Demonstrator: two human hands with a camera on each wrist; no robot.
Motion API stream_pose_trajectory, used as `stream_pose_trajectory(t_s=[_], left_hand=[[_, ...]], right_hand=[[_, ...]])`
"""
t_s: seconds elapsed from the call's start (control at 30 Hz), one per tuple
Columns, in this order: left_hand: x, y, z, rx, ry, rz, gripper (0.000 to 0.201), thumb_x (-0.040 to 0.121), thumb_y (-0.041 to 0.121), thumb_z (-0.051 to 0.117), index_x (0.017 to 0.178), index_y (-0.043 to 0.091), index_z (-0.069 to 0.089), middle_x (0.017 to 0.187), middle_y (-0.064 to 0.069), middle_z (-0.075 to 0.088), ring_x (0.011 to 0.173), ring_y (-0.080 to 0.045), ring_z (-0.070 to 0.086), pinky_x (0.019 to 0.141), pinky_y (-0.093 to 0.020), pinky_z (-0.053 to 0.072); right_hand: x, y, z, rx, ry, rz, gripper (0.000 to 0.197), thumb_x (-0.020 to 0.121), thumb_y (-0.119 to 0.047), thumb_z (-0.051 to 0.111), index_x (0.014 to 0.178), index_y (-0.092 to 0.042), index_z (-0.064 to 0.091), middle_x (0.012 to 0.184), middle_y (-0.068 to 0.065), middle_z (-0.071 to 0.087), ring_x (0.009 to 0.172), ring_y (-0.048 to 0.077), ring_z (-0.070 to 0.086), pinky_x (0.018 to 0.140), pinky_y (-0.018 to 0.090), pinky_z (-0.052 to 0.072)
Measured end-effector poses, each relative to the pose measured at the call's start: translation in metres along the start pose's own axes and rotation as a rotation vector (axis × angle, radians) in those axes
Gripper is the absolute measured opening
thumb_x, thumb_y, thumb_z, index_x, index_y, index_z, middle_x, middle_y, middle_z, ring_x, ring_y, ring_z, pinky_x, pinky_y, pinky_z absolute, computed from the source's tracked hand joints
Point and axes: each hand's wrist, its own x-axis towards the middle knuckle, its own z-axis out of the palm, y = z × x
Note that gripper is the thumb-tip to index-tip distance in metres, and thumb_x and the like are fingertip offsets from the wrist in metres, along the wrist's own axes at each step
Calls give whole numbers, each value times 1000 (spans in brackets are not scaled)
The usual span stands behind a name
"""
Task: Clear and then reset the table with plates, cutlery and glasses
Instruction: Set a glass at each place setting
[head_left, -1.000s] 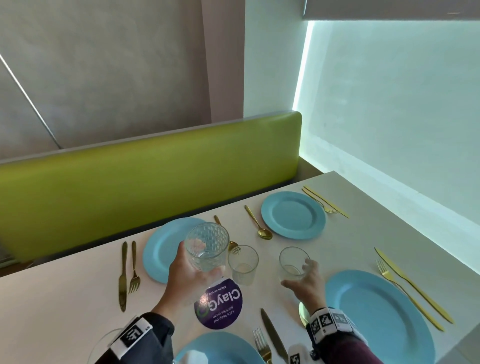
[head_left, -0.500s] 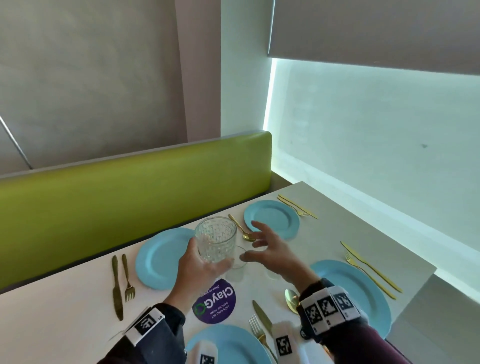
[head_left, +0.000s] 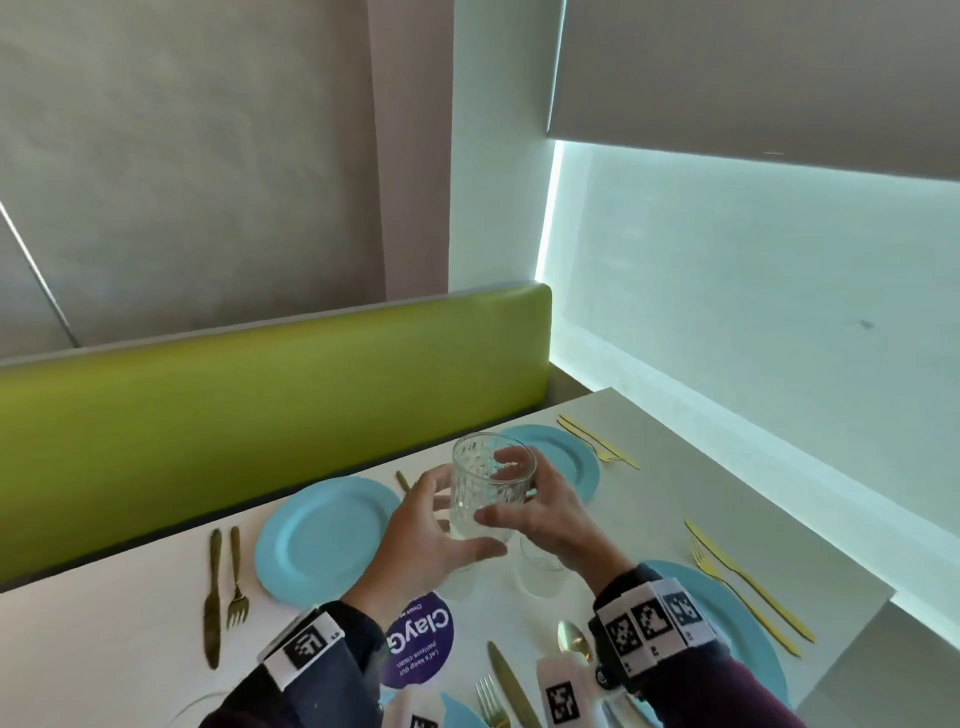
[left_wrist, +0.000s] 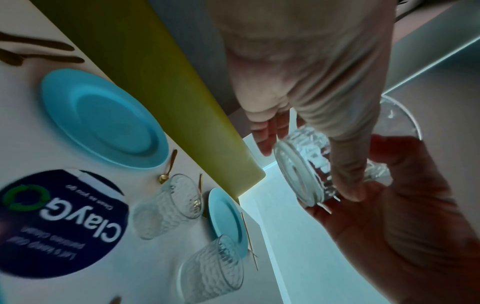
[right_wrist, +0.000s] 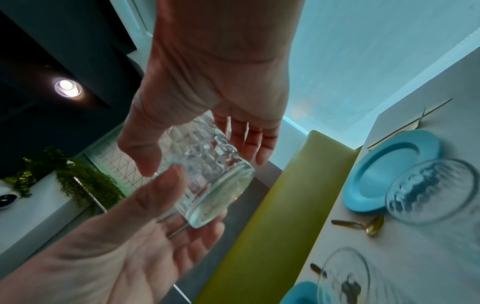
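Note:
A clear cut-pattern glass is held upright in the air above the middle of the white table. My left hand grips it from the left, thumb under its base. My right hand closes round it from the right, thumb on the near side and fingers behind. In the right wrist view the glass lies between both hands. Two more glasses stand on the table below. Several blue plates, such as the far-left plate, are laid out with gold cutlery.
A knife and fork lie left of the far-left plate. A purple round sticker marks the table's middle. A green bench back runs along the far edge. The table's right edge faces a pale wall.
My right hand left the small glass on the table and rose to the cut glass. My left hand lifted that glass higher and to the right.

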Motion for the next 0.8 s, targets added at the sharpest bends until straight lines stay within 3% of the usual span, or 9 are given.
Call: stream_pose_trajectory(t_s=[0.07,0.2,0.27,0.37,0.43,0.57,0.8], left_hand=[[17,4,9,40,19,-17,83,62,24,86,132,21,42,124,10,48,112,-10,50,83,-16,43],[50,6,25,110,155,-68,44,78,25,74,117,19,55,115,9,56,100,-11,56,81,-24,49],[62,2,32,117,197,-93,28,83,25,69,108,21,58,107,9,59,93,-9,57,77,-22,48],[75,-9,43,130,240,-123,14,85,23,65,98,22,59,95,11,60,82,-3,56,64,-13,43],[82,-15,50,132,253,-148,7,86,23,64,90,24,59,90,12,62,81,-4,57,62,-10,42],[91,-22,62,150,258,-170,12,88,24,62,79,31,58,83,14,64,79,0,58,59,-10,42],[104,-28,70,181,287,-168,17,87,22,63,76,33,57,78,19,61,73,2,56,59,-6,40]], right_hand=[[19,7,-24,-5,44,-8,64,46,-28,78,103,-26,51,94,-9,60,84,7,58,72,19,46],[65,38,-80,48,223,38,59,55,-15,87,102,-20,51,98,3,65,87,18,62,73,24,49],[87,61,-109,29,341,85,55,61,-13,85,104,-18,51,101,8,65,86,20,61,74,27,47],[110,100,-145,-90,474,179,61,60,-24,86,110,-17,52,106,9,65,92,25,62,81,35,51],[119,125,-162,-154,519,256,66,59,-30,86,114,-15,51,112,13,64,99,29,61,87,38,52],[128,168,-182,-231,568,394,71,63,-30,83,121,-8,48,120,18,59,109,32,56,87,33,45],[144,221,-186,-278,568,547,82,61,-35,83,126,-7,43,123,22,56,116,38,51,96,40,44]])
